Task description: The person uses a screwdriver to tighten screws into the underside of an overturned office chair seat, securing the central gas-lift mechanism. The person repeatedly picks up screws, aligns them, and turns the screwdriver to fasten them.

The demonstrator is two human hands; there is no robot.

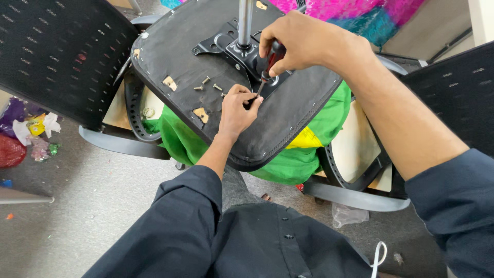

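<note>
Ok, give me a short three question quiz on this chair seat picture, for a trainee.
1. True or false: the right hand grips the screwdriver handle.
2. What does the left hand steady: A the screwdriver tip, B the green cloth, C the metal post?
3. What small parts lie loose on the seat underside?
Key: 1 true. 2 A. 3 loose screws.

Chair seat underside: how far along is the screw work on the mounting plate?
Looks done: three loose screws lie on the upturned chair seat, apparently taken out already. In hand: the right hand holds a screwdriver by its handle, tip down by the black mounting plate, while the left hand steadies the shaft. Left: whether more screws remain in the plate is hidden by the hands.
</note>
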